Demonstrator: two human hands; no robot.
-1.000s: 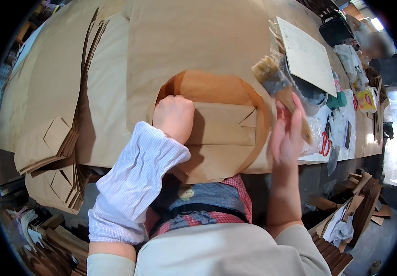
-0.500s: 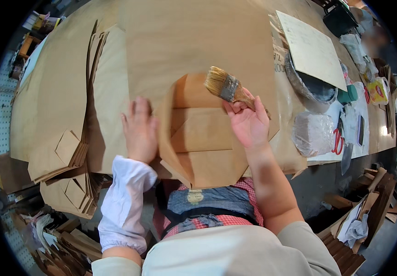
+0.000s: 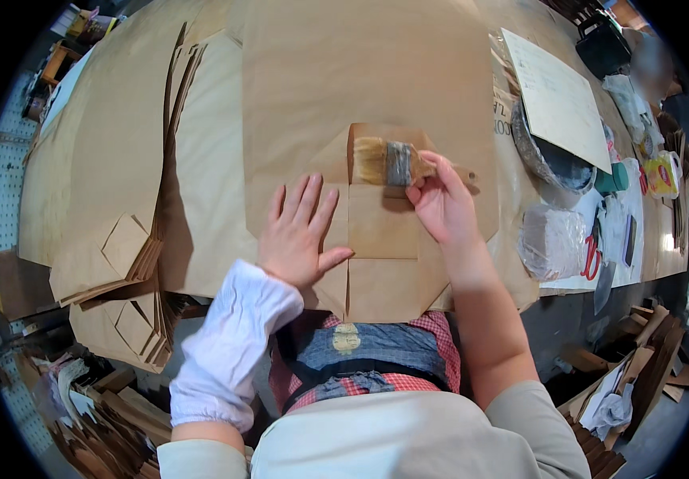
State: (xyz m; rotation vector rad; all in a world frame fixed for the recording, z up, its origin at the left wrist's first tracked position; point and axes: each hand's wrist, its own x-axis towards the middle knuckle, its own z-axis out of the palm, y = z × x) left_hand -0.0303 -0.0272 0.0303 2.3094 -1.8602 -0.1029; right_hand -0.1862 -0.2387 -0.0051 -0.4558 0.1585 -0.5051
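A large brown paper bag (image 3: pixel 376 80) lies flat before me, its folded bottom end nearest my body. My left hand (image 3: pixel 300 227) rests flat with fingers spread on the left flap of that end, the thumb by the flap's upright edge. In my right hand (image 3: pixel 444 195) is a wide paintbrush (image 3: pixel 399 164) with a wooden handle and a metal band, pinched between thumb and fingers. Its pale bristles point left, over the upper part of the bag's folded end. Whether the bristles touch the paper I cannot tell.
Stacked brown paper bags (image 3: pixel 113 160) lie at the left. On the right stand a round tub (image 3: pixel 552 164) partly under a white board (image 3: pixel 556 96), a plastic-wrapped block (image 3: pixel 552 239), red-handled scissors (image 3: pixel 592 257) and a green-lidded container (image 3: pixel 612 180). Cardboard scraps (image 3: pixel 640 367) fill the floor at lower right.
My left hand has moved right and pressed the raised left flap down flat. The paintbrush has come lower and turned so its bristles point left.
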